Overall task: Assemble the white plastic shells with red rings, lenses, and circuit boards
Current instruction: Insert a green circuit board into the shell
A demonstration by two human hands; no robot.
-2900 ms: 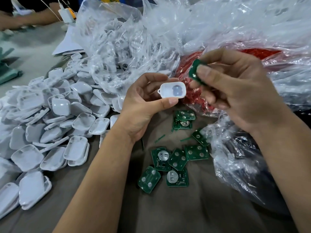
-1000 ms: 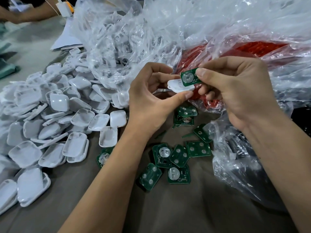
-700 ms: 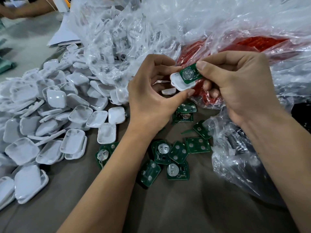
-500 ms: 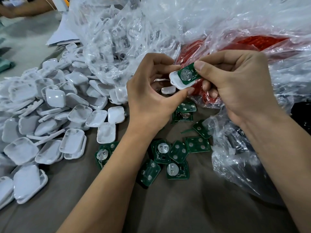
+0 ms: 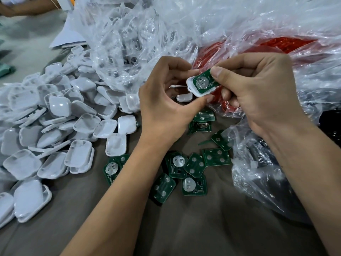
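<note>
Big heap of white shells point(image 5: 55, 126) piled on the left of the brown table point(image 5: 203, 228), with loose green circuit boards point(image 5: 188, 170) scattered below the hands. Left hand point(image 5: 164, 109) grips a white shell point(image 5: 191, 89) between thumb and curled fingers, up in front of the clear plastic bags point(image 5: 147, 34). Right hand point(image 5: 258, 89) pinches a circuit board point(image 5: 203, 84) lying in that shell, thumb on its top edge, red rings point(image 5: 276, 43) bagged behind.

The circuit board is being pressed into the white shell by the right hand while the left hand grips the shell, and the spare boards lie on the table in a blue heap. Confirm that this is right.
One detail is wrong: the spare boards are green, not blue, as the head view shows. The rest stands: the right hand presses the circuit board into the white shell, which the left hand grips.
</note>
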